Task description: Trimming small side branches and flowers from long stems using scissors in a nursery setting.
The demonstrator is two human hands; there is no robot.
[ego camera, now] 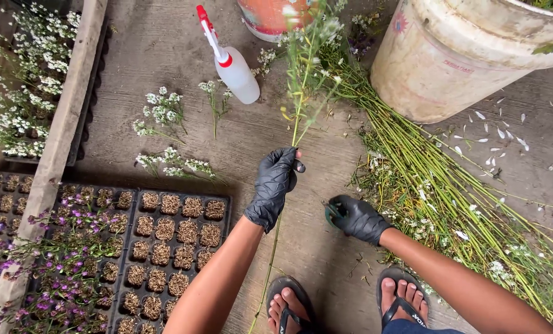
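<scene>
Now the left hand (274,184), fingers clamped, holds 1 flower stem (300,105) pointing to 12 o'clock; the right hand (354,218), at 4 o'clock from it, has fingers curled, whether on something cannot be told.

Both hands wear black gloves; forearms are bare. The left hand (274,185) sits at frame centre, fist closed, knuckles up, its forearm running down toward 7 o'clock. The right hand (357,218) lies lower, at 4 o'clock from the left, fingers curled, pointing toward 9 o'clock, forearm trailing toward 4 o'clock.
</scene>
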